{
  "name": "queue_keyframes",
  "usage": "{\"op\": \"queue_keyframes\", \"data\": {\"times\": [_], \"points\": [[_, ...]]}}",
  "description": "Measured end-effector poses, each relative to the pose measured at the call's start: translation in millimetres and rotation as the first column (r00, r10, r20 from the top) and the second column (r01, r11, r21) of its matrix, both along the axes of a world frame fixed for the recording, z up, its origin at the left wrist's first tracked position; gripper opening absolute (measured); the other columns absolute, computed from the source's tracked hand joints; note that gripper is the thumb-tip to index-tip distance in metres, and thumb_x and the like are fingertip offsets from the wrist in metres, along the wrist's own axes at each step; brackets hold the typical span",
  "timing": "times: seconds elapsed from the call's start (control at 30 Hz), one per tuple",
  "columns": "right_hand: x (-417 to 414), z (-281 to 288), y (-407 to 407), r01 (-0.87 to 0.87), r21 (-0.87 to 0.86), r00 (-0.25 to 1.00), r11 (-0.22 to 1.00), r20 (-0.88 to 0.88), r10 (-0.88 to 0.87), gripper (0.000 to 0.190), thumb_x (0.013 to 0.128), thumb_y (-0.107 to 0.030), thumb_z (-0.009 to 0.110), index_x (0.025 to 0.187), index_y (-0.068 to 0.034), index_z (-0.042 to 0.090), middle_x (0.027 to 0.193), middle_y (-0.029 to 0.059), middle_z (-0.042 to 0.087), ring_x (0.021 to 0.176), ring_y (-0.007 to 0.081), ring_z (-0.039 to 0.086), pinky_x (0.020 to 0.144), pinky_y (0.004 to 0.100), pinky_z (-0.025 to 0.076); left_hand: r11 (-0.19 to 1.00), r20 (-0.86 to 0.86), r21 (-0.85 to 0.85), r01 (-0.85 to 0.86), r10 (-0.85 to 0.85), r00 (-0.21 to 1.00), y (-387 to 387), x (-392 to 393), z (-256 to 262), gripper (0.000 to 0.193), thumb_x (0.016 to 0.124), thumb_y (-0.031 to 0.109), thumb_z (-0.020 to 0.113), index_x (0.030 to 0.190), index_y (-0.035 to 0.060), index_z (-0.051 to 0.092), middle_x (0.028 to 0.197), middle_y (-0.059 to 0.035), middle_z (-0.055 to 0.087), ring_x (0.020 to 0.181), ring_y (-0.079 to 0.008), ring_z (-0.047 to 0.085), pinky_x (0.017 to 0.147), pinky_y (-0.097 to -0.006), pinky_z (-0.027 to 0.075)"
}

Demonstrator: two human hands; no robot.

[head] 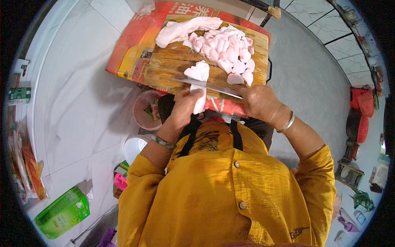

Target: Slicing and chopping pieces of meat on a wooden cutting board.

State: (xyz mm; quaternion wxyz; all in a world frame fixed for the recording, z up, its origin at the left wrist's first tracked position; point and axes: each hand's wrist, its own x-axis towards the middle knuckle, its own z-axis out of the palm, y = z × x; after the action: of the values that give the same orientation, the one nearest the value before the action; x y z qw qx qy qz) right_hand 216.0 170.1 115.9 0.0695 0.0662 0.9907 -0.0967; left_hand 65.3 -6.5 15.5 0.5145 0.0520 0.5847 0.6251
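Observation:
A strip of pale pork fat [199, 100] lies across the near edge of a wooden cutting board [166, 63], gripped at its near end by my left hand [185, 105]. My right hand [262, 103] holds a kitchen knife [220, 90], its handle hidden in the fist. The blade crosses the strip; how deep it has cut cannot be told. Beyond the blade the strip's far end [197, 71] rests on the board. Many cut chunks of fat [226, 46] are heaped at the board's far right. A longer uncut slab [188, 29] lies at the far left.
Under the board is a red printed cardboard box [129, 46]. A pink basin [145, 109] and a white bucket [134, 148] stand at lower left, near a green plastic pouch [63, 213]. A black metal handle [270, 69] juts from the right. Red plastic baskets [361, 102] sit far right.

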Motion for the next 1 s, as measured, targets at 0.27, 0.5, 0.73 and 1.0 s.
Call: {"op": "queue_keyframes", "data": {"times": [0.27,0.5,0.73,1.0], "points": [[-26,-8,-3,-0.049,0.007,0.999,0.999,-0.007,0.049,0.015,0.071,-0.017,0.062,0.076,-0.003,0.063,0.071,0.0185,0.064,0.069,0.0345,0.064,0.062,0.0430,0.052,0.996,-0.075,0.006,-0.094,0.094,0.993,6,10,8,0.013,0.083,0.007,0.052,0.087,-0.0010,0.061,0.069,-0.0057,0.058,0.052,-0.0134,0.055,0.044,-0.0257,0.044],[-15,-12,22,0.113,-0.338,0.989,0.934,-0.056,-0.140,0.021,0.077,-0.017,0.058,0.077,0.003,0.064,0.073,0.0264,0.060,0.071,0.0415,0.061,0.067,0.0463,0.048,0.993,-0.037,0.036,-0.115,0.116,0.993,9,9,26,0.015,0.081,0.006,0.050,0.084,-0.0028,0.061,0.068,-0.0059,0.058,0.050,-0.0113,0.053,0.042,-0.0253,0.043],[1,-8,12,0.151,-0.367,0.985,0.918,-0.020,-0.170,0.021,0.079,-0.016,0.057,0.085,0.002,0.064,0.069,0.0261,0.058,0.065,0.0423,0.058,0.060,0.0466,0.047,0.998,-0.366,0.062,0.010,0.013,0.930,7,4,1,0.025,0.081,0.009,0.053,0.101,-0.0027,0.061,0.082,-0.0058,0.063,0.067,-0.0125,0.058,0.058,-0.0264,0.048],[13,-7,-4,0.155,-0.455,0.972,0.877,-0.086,-0.217,0.018,0.079,-0.011,0.057,0.081,0.006,0.056,0.071,0.0290,0.052,0.061,0.0431,0.050,0.056,0.0408,0.043,0.990,-0.570,0.058,-0.128,0.138,0.810,22,2,0,0.021,0.084,0.015,0.054,0.093,-0.0028,0.061,0.076,-0.0044,0.060,0.066,-0.0109,0.053,0.059,-0.0285,0.044]]}}
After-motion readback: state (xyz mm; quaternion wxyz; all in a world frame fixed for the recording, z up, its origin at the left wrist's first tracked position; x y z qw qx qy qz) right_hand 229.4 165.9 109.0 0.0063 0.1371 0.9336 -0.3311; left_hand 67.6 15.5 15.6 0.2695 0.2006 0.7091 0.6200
